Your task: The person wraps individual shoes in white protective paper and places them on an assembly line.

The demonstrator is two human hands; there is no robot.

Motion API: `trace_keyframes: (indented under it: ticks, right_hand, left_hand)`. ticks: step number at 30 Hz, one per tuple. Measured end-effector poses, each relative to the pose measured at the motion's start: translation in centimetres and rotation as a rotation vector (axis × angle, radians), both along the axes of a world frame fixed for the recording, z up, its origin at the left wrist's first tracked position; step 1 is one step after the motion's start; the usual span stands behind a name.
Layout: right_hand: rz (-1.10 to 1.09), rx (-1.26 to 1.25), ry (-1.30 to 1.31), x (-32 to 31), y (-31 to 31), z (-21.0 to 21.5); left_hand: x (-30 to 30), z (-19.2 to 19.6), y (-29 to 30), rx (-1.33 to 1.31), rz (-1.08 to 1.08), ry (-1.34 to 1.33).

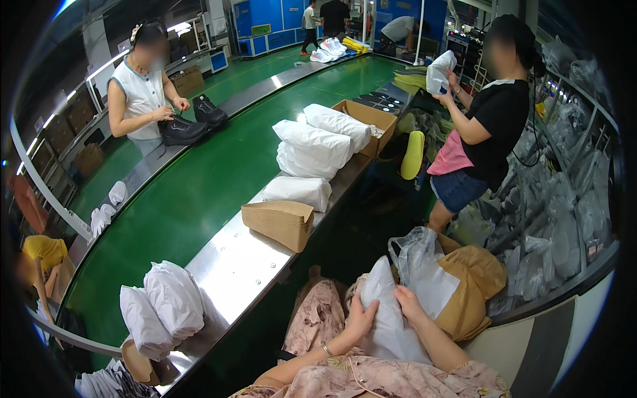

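Over my lap stands a white paper-wrapped bundle (pixel 386 325), narrow at its upper end; what is inside it is hidden. My left hand (pixel 361 316) grips its left side, with a bracelet on that wrist. Against the upper right side presses my right hand (pixel 411 306), fingers closed around the edge. Just beyond the right hand lie a crumpled brown paper bag (pixel 474 285) with a white sheet on its side and a clear plastic bag (pixel 413 251).
Several white wrapped bundles (pixel 312 149) and a stack of brown cardboard pieces (pixel 275 222) rest on the metal ledge by the green conveyor (pixel 199 199). A person (pixel 478 119) stands at right holding something white. Across the belt another person (pixel 142 93) handles black shoes (pixel 182 131).
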State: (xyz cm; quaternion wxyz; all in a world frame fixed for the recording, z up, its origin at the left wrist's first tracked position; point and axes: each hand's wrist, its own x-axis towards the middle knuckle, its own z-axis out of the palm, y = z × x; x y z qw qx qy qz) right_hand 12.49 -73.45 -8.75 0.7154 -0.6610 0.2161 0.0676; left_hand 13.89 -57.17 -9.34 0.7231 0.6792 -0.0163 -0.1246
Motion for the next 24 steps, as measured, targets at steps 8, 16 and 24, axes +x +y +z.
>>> trace_keyframes:
  ticks: [8,16,24]
  right_hand:
    - [-0.182,0.425,-0.289,1.4,5.3,10.0]
    - [-0.06,0.492,-0.313,2.1,8.9,15.4]
    - [0.022,0.521,-0.334,3.1,10.0,16.5]
  left_hand:
    - [3.2,7.6,2.9,-0.557,0.006,0.134]
    - [4.0,10.5,9.2,-0.836,-0.459,0.272]
    - [2.5,14.3,8.9,-0.967,-0.284,0.3]
